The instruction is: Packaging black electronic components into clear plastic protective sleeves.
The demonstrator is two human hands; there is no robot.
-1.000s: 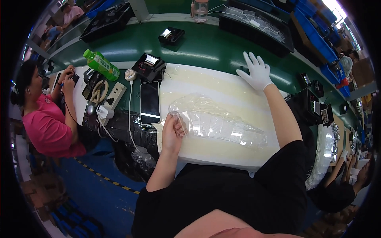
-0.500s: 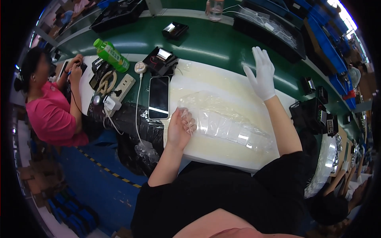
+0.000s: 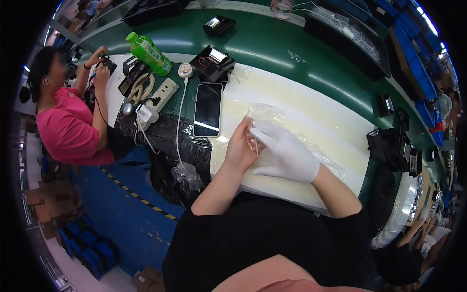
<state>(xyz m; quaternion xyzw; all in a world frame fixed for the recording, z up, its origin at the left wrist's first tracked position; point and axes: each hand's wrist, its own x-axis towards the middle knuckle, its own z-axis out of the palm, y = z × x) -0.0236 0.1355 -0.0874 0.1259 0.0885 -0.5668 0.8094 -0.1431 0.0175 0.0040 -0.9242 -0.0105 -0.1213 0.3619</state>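
Observation:
My left hand (image 3: 240, 150) is bare, with its fingers curled round the edge of a clear plastic bag (image 3: 272, 113). The bag lies crinkled over a white padded board (image 3: 335, 127). My right hand (image 3: 291, 153) wears a white glove and lies over the bag. Its fingers stretch to the fingertips of my left hand, and its thumb stands apart below them. Most of the bag and whatever is in it are hidden under the glove. To the left of my hands lies a smartphone (image 3: 208, 109) with a dark screen.
Beyond the phone stands a black device with a bright window (image 3: 212, 63). A green bottle (image 3: 150, 54), a power strip (image 3: 160, 97) and cables lie to the left. Black devices (image 3: 391, 146) stand at the right edge. A co-worker in pink (image 3: 73, 126) sits at the left.
My gloved right hand has come down and left from the far right, onto the bag beside my left hand. My left hand still grips the bag's edge. The whole view has shifted slightly.

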